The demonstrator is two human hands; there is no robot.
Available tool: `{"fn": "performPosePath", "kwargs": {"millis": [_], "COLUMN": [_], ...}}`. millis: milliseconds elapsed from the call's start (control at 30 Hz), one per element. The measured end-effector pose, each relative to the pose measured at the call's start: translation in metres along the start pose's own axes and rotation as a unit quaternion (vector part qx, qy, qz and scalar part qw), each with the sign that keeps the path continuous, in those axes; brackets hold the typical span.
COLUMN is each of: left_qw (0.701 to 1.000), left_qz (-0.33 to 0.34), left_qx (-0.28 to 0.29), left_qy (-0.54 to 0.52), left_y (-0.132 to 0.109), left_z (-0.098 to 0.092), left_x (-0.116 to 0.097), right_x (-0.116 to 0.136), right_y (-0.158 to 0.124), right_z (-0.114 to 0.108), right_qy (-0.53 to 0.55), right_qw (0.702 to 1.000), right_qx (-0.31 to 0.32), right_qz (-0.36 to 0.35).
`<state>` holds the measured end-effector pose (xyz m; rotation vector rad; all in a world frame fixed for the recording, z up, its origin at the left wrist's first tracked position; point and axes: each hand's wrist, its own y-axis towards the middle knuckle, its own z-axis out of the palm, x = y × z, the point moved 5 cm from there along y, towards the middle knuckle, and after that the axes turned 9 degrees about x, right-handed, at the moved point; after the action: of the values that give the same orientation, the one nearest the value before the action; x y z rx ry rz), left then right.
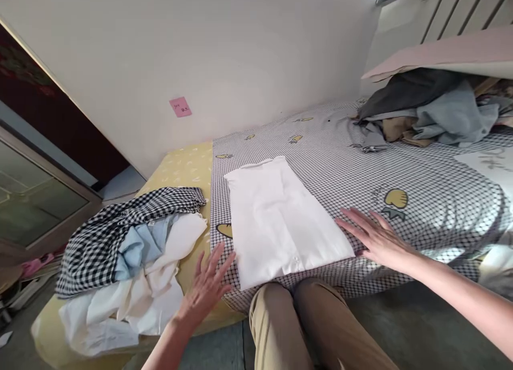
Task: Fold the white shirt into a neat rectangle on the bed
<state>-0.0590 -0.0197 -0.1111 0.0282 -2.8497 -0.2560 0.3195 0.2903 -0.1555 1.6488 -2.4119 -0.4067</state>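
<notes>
A white garment (276,215), folded into a flat, roughly rectangular shape, lies on the bed in front of my knees. It looks like a shirt; a small button-like detail shows near its front edge. To its left, my left hand (206,284) hovers with fingers spread and holds nothing. My right hand (372,236) is at the garment's right edge, fingers stretched out and also holding nothing. Whether the fingertips of either hand touch the cloth, I cannot tell.
A black-and-white checked garment (108,236) is heaped at the left with light blue cloth (142,247) and white clothes (156,300). Grey and brown clothes (433,110) are piled at the back right. Checked bedding (328,156) meets a white wall (240,54) bearing a pink note (180,107).
</notes>
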Motion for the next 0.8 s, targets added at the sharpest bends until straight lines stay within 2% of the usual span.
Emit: {"fn": "performPosePath", "kwargs": {"millis": [67, 133, 267, 400, 500, 600, 667, 733, 800], "left_qw": [0.999, 0.999, 1.0, 0.998, 0.998, 0.998, 0.991, 0.971, 0.95], "left_qz": [0.025, 0.03, 0.007, 0.034, 0.038, 0.012, -0.02, -0.053, -0.076], "left_qx": [0.006, 0.001, -0.019, 0.043, 0.054, 0.061, 0.111, 0.185, 0.213], "left_qy": [0.032, 0.038, 0.014, -0.01, -0.01, -0.029, -0.075, -0.143, -0.214], "left_y": [-0.008, -0.003, 0.029, 0.053, 0.058, 0.059, 0.062, 0.066, 0.073], "left_z": [0.01, 0.015, 0.011, 0.017, 0.025, 0.031, 0.036, 0.04, 0.039], "left_x": [-0.009, -0.017, -0.026, -0.025, -0.021, -0.019, -0.017, -0.015, -0.013], "right_x": [0.007, 0.017, 0.028, 0.021, 0.009, 0.0, -0.004, -0.004, -0.003], "right_y": [0.011, 0.025, 0.051, 0.062, 0.063, 0.064, 0.064, 0.065, 0.067], "right_z": [-0.003, -0.002, 0.006, 0.016, 0.019, 0.023, 0.028, 0.035, 0.039], "right_qy": [0.001, 0.014, 0.056, 0.096, 0.135, 0.189, 0.214, 0.237, 0.266], "right_qw": [1.0, 0.998, 0.99, 0.981, 0.979, 0.975, 0.972, 0.968, 0.963], "right_qx": [0.012, 0.042, 0.122, 0.162, 0.144, 0.114, 0.096, 0.075, 0.045], "right_qz": [-0.022, -0.035, -0.032, -0.055, -0.046, -0.007, 0.013, 0.017, 0.027]}}
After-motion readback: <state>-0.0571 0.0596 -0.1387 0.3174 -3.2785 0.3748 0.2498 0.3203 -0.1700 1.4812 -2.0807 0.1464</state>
